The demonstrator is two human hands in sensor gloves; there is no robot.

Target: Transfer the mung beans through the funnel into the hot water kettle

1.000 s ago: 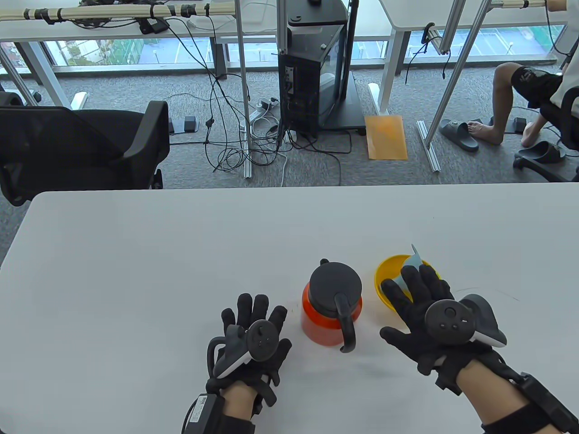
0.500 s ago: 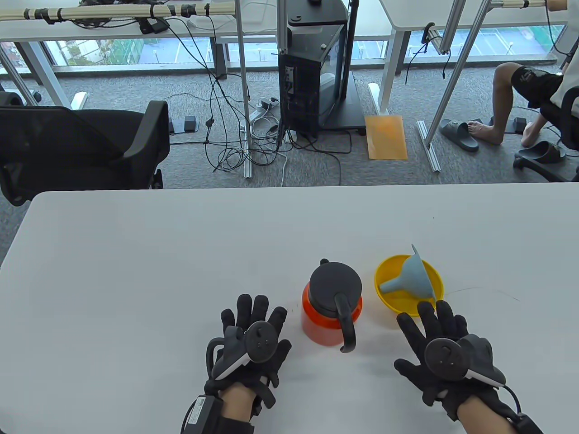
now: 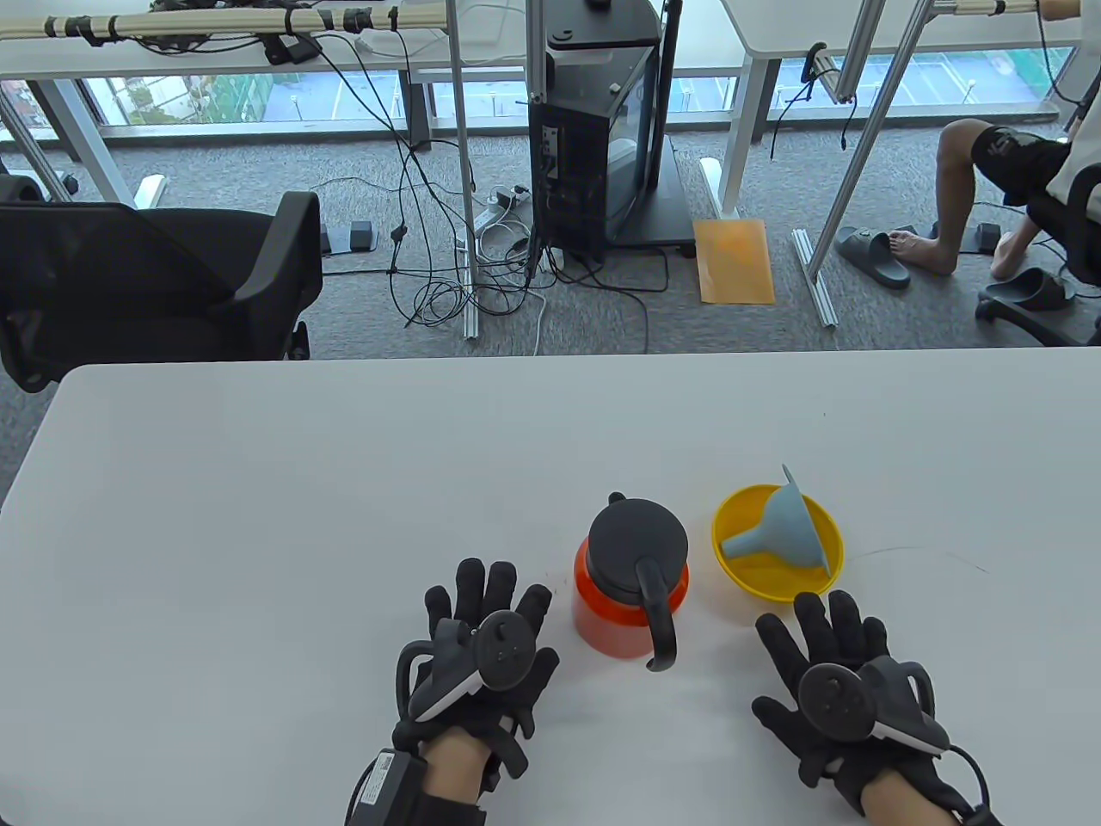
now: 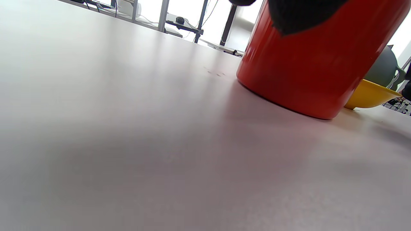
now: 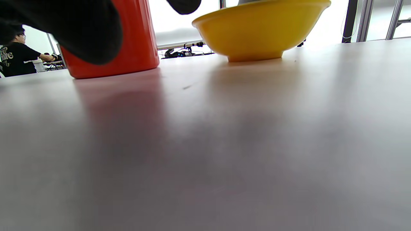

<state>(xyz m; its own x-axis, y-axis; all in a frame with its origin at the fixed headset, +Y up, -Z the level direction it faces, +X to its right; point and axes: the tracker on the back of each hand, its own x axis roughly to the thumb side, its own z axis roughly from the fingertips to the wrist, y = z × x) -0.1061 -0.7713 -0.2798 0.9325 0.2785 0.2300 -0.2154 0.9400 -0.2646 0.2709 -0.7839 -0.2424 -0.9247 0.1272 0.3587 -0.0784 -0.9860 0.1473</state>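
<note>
Change: right hand [image 3: 847, 680] withdrawn from funnel [image 3: 784, 529], now flat on desk [image 3: 344, 482], fingers spread, holding nothing. Left hand [image 3: 477, 654] same, unmoved. Funnel: lies tilted in yellow bowl [image 3: 765, 581]; light, rigid plastic, likely; grip cone rim. Kettle [image 3: 632, 585]: lidded, 1 handle.

My left hand [image 3: 477, 662] flat on the table [image 3: 258, 533], kettle [image 3: 630, 585] just right, bowl [image 3: 778, 542] beyond (funnel [image 3: 778, 533] lying inside), my right hand [image 3: 839, 680] before the bowl.

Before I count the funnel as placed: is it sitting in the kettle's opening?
No: the blue funnel lies on its side in the yellow bowl, and the kettle has its lid on.
</note>
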